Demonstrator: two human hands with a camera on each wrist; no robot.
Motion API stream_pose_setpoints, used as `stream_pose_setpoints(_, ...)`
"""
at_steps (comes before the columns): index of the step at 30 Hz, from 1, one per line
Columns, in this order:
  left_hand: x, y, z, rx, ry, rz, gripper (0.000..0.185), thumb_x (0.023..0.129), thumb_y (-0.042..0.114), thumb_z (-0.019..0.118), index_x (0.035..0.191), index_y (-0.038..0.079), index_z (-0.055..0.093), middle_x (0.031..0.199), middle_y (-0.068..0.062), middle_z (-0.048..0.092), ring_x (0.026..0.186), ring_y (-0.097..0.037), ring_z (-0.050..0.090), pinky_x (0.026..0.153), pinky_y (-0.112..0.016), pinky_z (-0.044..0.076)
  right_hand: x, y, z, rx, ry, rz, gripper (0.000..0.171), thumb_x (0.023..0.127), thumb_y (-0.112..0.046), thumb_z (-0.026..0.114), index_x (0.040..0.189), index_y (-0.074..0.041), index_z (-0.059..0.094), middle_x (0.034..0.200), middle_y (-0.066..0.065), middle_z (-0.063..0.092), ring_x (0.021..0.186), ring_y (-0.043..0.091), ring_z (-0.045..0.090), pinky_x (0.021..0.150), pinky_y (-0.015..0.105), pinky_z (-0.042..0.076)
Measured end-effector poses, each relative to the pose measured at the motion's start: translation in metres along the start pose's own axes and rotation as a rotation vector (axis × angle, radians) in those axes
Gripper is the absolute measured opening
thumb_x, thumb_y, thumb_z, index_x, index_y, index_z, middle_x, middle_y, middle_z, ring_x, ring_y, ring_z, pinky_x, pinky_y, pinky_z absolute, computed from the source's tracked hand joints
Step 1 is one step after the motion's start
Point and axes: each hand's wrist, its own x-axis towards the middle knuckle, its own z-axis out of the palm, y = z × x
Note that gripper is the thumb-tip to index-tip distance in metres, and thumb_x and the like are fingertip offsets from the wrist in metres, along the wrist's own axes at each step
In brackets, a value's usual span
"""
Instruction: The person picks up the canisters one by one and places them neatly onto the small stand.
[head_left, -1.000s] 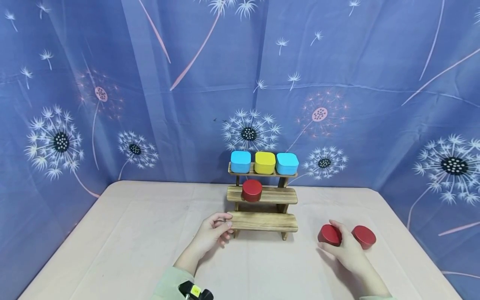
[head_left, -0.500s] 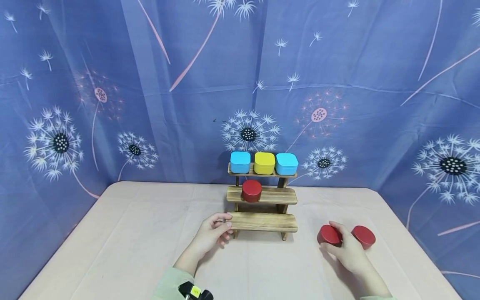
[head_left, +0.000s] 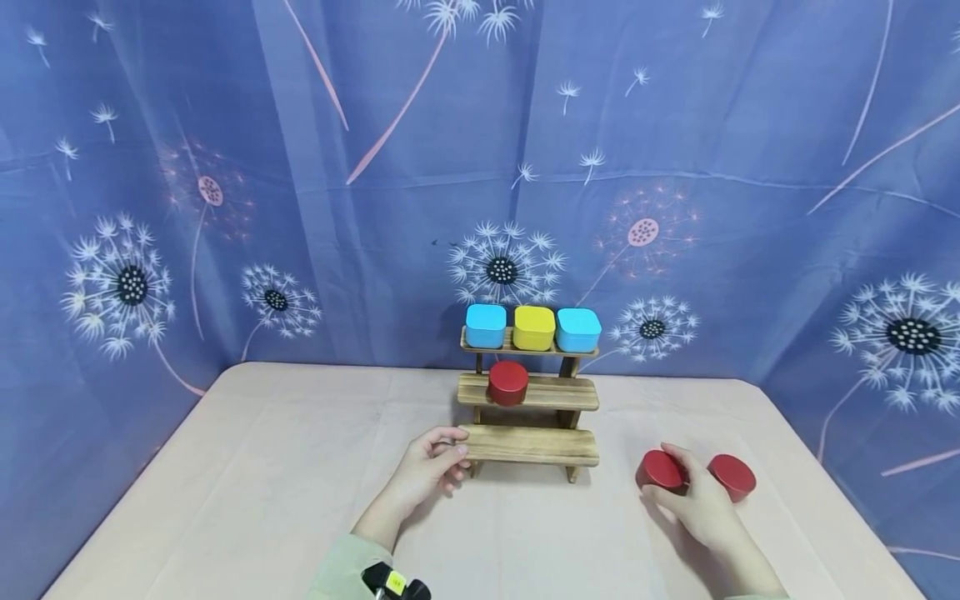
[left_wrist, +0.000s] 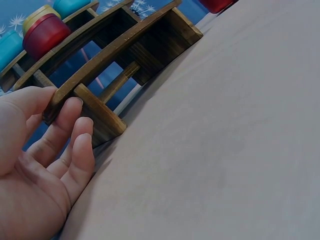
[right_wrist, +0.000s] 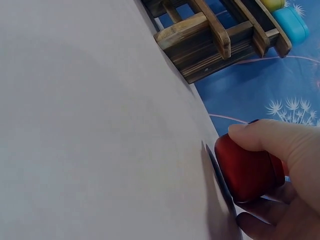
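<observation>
A three-step wooden display stand (head_left: 532,444) is on the table. My left hand (head_left: 420,475) pinches the left end of its lowest step; in the left wrist view the thumb (left_wrist: 35,100) lies against that end, and the other fingers curl below it. To the right of the stand, my right hand (head_left: 703,507) grips a red round tin (head_left: 660,468) between thumb and fingers, low over the cloth. The right wrist view shows the thumb across the tin (right_wrist: 247,170) and fingers partly hidden behind it. A second red tin (head_left: 732,477) sits just right of this hand.
On the top step are a blue box (head_left: 486,326), a yellow box (head_left: 534,327) and another blue box (head_left: 578,330). A red tin (head_left: 508,382) stands left of centre on the middle step. Behind the table (head_left: 285,467) hangs a blue dandelion-print curtain (head_left: 375,233).
The head view has shifted a little. My right thumb has slid slightly along the red tin; the left hand keeps its pinch on the stand.
</observation>
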Motion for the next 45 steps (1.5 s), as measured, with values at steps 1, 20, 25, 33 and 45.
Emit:
stream_pose_setpoints(1, 0.000, 0.000, 0.000, 0.003, -0.001, 0.002, 0.035, 0.091, 0.018, 0.061, 0.121, 0.001, 0.054, 0.081, -0.009, 0.068, 0.061, -0.010, 0.059, 0.048, -0.023, 0.051, 0.000, 0.000, 0.000, -0.002, 0.002, -0.001, 0.077, 0.081, -0.032, 0.074, 0.140, 0.001, 0.036, 0.130, 0.028, 0.051, 0.118, 0.039, 0.052, 0.093, 0.038, 0.046)
stream_pose_setpoints(20, -0.001, -0.002, 0.000, -0.006, -0.001, 0.006, 0.033, 0.091, 0.020, 0.061, 0.120, 0.003, 0.055, 0.078, -0.002, 0.067, 0.061, -0.011, 0.058, 0.048, -0.024, 0.051, 0.004, -0.012, -0.006, 0.041, 0.015, -0.009, 0.077, 0.081, -0.032, 0.074, 0.141, -0.001, 0.037, 0.127, 0.028, 0.053, 0.107, 0.037, 0.060, 0.079, 0.025, 0.050)
stream_pose_setpoints(25, -0.001, -0.001, -0.001, -0.007, -0.003, 0.005, 0.033, 0.092, 0.020, 0.061, 0.120, 0.003, 0.055, 0.079, -0.003, 0.067, 0.061, -0.011, 0.058, 0.048, -0.023, 0.051, 0.006, -0.015, -0.007, 0.046, 0.028, -0.024, 0.077, 0.081, -0.033, 0.074, 0.141, -0.002, 0.037, 0.126, 0.026, 0.054, 0.107, 0.034, 0.058, 0.080, 0.028, 0.051)
stream_pose_setpoints(33, -0.001, -0.001, -0.001, -0.008, 0.000, 0.008, 0.034, 0.091, 0.018, 0.061, 0.120, 0.001, 0.054, 0.078, -0.002, 0.066, 0.060, -0.009, 0.058, 0.048, -0.022, 0.051, 0.007, -0.022, -0.008, 0.046, 0.058, -0.042, 0.075, 0.082, -0.035, 0.073, 0.141, -0.004, 0.038, 0.125, 0.022, 0.055, 0.099, 0.027, 0.059, 0.077, 0.025, 0.050)
stream_pose_setpoints(45, -0.002, 0.000, 0.000, -0.010, 0.000, 0.013, 0.035, 0.091, 0.019, 0.062, 0.120, 0.001, 0.054, 0.079, -0.004, 0.067, 0.060, -0.009, 0.058, 0.048, -0.021, 0.050, 0.011, -0.030, -0.008, 0.067, 0.112, -0.052, 0.074, 0.082, -0.033, 0.073, 0.141, -0.006, 0.037, 0.129, 0.022, 0.053, 0.093, 0.019, 0.062, 0.076, 0.021, 0.051)
